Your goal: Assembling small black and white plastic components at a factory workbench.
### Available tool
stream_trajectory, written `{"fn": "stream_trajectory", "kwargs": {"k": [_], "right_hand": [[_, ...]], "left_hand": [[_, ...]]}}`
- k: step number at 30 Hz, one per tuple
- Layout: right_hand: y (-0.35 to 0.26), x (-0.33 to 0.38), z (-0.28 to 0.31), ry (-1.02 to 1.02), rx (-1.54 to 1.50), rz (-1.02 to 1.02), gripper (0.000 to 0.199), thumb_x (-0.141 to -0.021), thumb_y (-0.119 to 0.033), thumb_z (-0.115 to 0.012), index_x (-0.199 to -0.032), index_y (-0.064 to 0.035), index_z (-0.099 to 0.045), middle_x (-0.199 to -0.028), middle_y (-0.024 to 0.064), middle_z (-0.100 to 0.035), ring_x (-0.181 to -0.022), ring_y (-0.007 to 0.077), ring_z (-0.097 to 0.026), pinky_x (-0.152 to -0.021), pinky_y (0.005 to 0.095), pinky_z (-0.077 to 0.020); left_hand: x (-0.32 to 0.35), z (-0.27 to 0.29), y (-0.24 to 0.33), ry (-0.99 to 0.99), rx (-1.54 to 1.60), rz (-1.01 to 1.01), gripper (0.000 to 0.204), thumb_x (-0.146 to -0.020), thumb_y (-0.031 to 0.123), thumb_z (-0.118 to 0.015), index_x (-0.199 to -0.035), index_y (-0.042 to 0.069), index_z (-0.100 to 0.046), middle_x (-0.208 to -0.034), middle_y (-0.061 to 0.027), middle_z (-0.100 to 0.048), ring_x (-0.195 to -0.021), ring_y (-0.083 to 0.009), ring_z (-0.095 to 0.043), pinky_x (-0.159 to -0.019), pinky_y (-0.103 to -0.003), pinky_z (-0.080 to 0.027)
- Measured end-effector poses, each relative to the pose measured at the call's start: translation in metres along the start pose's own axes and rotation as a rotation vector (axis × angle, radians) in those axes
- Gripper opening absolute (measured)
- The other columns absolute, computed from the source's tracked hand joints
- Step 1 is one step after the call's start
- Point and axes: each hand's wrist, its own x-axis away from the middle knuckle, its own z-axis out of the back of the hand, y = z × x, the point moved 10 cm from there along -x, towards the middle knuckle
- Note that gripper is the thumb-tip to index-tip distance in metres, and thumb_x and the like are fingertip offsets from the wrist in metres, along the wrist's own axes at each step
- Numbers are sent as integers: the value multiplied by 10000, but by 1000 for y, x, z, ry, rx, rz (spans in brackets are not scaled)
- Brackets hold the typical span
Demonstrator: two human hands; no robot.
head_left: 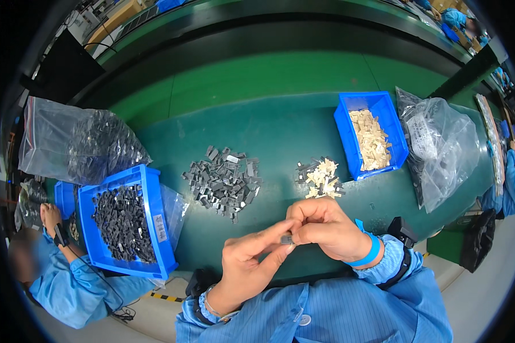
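My left hand (252, 260) and my right hand (325, 227) meet just above the near edge of the green table (280, 131). Both pinch one small dark grey plastic part (286, 239) between their fingertips. Just beyond the hands lies a loose heap of dark grey parts (223, 182) and, to its right, a smaller heap of cream-coloured parts (321, 178) mixed with a few grey ones. My right wrist wears a blue strap (369, 251).
A blue bin of dark parts (126, 224) stands at the left, a blue bin of cream parts (371, 134) at the right. Clear plastic bags lie at the far left (74, 143) and far right (443, 146). Another person in a blue coat (63, 280) works at lower left.
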Motion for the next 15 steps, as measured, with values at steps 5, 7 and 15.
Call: {"fn": "stream_trajectory", "kwargs": {"k": [5,7,15], "right_hand": [[13,2,5,-17,181,-70,99,-712,36,-510,-630,-15,-486,-644,-22,-501,-555,46,-413,-498,210,-303],[11,3,4,-17,218,-51,106,-736,27,-525,-641,-11,-499,-641,-14,-515,-546,50,-431,-491,208,-317],[-5,5,9,80,102,-24,214,-837,-182,-609,-688,-33,-574,-630,21,-578,-601,55,-541,-494,185,-383]], "left_hand": [[3,-9,-4,11,0,1,416,-712,-62,-644,-1112,30,-579,-869,-101,-661,-754,-130,-644,-658,-211,-495],[5,-8,-4,39,31,0,415,-715,-65,-640,-1114,29,-577,-870,-98,-661,-752,-126,-641,-657,-213,-497],[1,-2,-18,89,462,94,304,-768,-60,-612,-1069,-57,-570,-863,-130,-647,-796,-171,-634,-697,-251,-516]]}}
